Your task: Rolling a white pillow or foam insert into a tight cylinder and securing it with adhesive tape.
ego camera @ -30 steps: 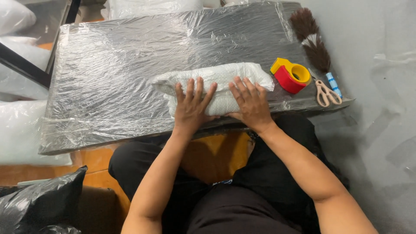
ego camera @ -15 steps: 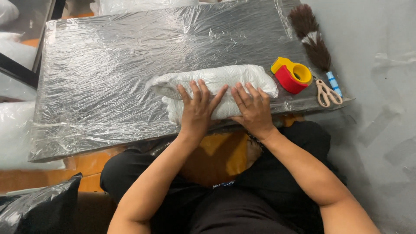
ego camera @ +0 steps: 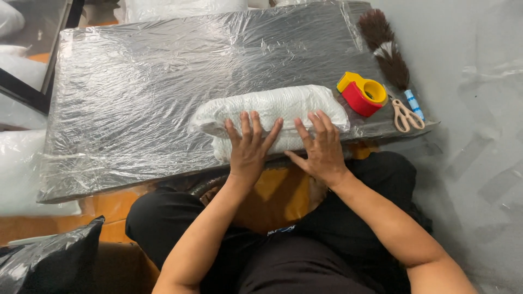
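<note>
— Hands?
— My left hand (ego camera: 249,148) and right hand (ego camera: 322,148) lie open, fingers spread, flat on the white plastic-wrapped fabric roll (ego camera: 272,111).
— The roll?
— Long axis parallel to the near edge of the film-covered black table (ego camera: 136,92), toward the right corner.

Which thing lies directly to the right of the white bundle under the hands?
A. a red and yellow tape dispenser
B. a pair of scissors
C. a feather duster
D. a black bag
A: the red and yellow tape dispenser sits just past the right end of the white bundle; the scissors lie farther right.
</note>
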